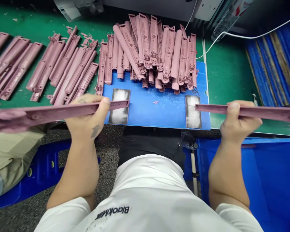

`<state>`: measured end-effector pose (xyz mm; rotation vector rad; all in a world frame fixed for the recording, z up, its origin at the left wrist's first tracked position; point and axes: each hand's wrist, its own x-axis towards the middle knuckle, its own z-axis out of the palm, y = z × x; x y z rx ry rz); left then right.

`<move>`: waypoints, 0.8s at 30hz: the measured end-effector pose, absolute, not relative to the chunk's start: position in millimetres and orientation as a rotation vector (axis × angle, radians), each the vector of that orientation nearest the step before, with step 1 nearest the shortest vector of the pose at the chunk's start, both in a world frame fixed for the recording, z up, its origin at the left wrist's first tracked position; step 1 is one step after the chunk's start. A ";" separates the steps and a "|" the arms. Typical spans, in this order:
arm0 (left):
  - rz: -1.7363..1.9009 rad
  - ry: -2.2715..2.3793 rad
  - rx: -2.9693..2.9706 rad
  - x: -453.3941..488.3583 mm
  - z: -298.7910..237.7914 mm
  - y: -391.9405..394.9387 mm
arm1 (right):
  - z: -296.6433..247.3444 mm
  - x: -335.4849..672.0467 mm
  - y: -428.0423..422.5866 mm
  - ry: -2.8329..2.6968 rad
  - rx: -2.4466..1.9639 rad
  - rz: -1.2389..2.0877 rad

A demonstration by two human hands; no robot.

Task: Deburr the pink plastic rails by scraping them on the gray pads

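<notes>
My left hand [87,117] grips a long pink moulded plastic part [62,111], its perforated tip lying over a grey-white abrasive pad [119,106]. My right hand [239,120] grips a similar pink part [251,111], whose tip lies over a second pad [193,111]. Both pads are fixed to a blue board [154,111]. I cannot tell whether either tip touches its pad. Behind the board sits a heap of pink moulded parts [154,51], and more lie in loose rows [62,71] to the left.
A green work mat [227,71] carries the board, with pink scraps at the far left. A blue crate [256,180] stands at lower right and a blue stool [36,177] at lower left. A white cable [241,37] crosses the top right, beside blue-striped material [273,64].
</notes>
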<state>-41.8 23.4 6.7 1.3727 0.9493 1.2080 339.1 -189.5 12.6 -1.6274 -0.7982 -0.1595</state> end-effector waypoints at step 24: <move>1.450 0.886 1.147 45.2 -10.2 115.7 | -6.9 370.0 -85.1 -0.505 -1.164 0.145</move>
